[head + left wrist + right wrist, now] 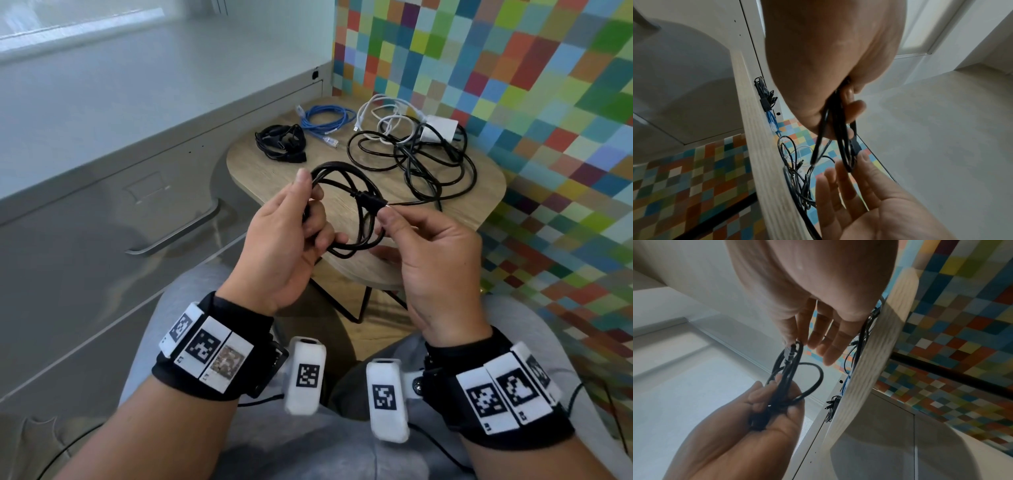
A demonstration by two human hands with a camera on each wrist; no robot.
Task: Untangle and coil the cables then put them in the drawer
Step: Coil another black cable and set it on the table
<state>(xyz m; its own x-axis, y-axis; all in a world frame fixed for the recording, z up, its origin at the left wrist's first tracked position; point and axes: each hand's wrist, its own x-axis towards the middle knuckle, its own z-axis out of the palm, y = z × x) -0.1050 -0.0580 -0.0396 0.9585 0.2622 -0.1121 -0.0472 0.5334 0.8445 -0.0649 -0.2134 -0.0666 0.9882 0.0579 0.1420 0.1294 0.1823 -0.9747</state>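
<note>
The small table [281, 171] has a pale wood-grain top, matt, on thin black metal legs [356, 308]. The cabinet [102, 192] on the left looks like smooth grey painted metal with a faint sheen, its drawer handle [178, 236] brushed metal. The held black cable [346, 192] is glossy plastic-sheathed; the far blue cable [325, 120] looks matt. Grey cloth trousers [308, 452] near

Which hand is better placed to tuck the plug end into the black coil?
The right hand, probably. It already pinches the plug end at the coil's edge, while the left hand has its grip around the gathered loops of the black coil, keeping them together.
</note>
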